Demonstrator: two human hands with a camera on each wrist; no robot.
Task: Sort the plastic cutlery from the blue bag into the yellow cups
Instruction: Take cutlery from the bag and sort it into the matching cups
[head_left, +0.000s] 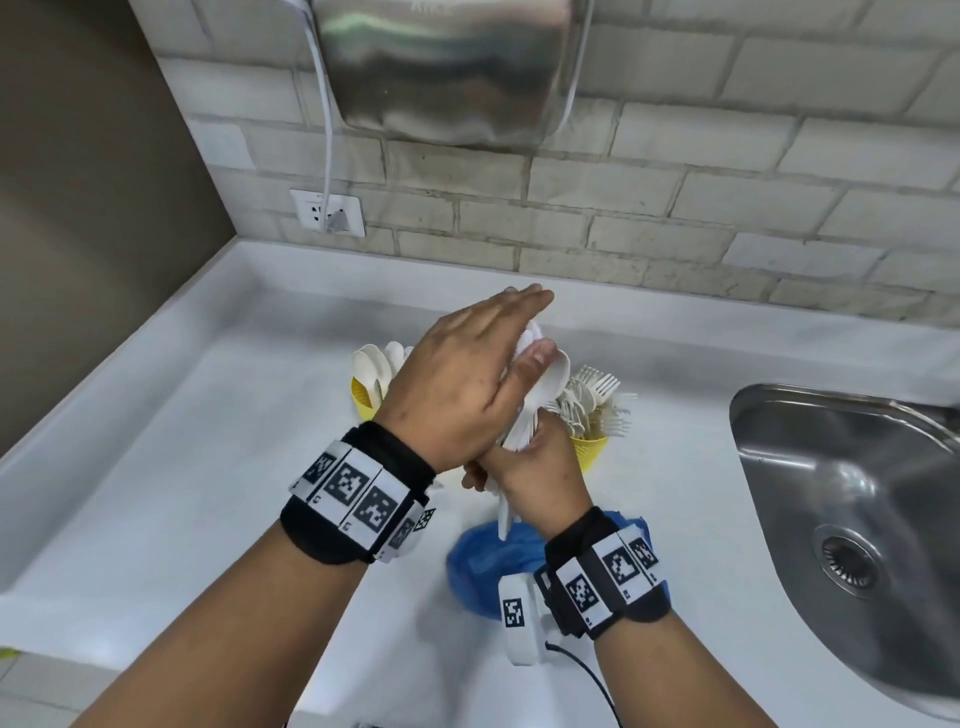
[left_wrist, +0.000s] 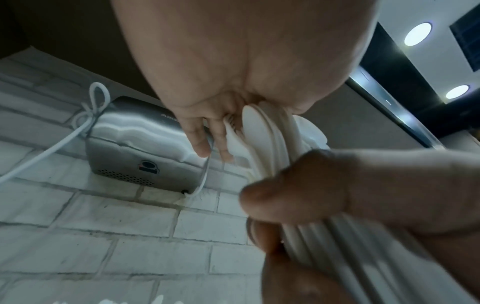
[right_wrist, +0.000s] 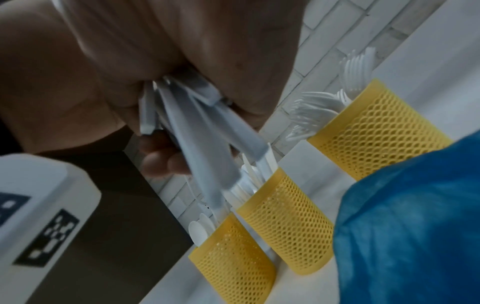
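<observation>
A bundle of white plastic spoons (head_left: 545, 387) is held upright over the counter between both hands. My right hand (head_left: 524, 457) grips the handles (right_wrist: 202, 148) low down. My left hand (head_left: 535, 332) has straight fingers behind the spoon bowls (left_wrist: 262, 131), and its thumb presses them from the front. Three yellow mesh cups stand in a row. The left cup (right_wrist: 233, 263) holds spoons, the middle cup (right_wrist: 293, 226) holds flat white pieces, and the right cup (head_left: 589, 449) holds forks. My hands hide the middle cup in the head view. The blue bag (head_left: 493, 561) lies crumpled below my right wrist.
A steel sink (head_left: 852, 525) is set into the white counter (head_left: 208, 467) at the right. A brick wall rises behind the cups with a steel hand dryer (head_left: 447, 67), its white cable and a socket (head_left: 327, 210). A brown wall closes the left side.
</observation>
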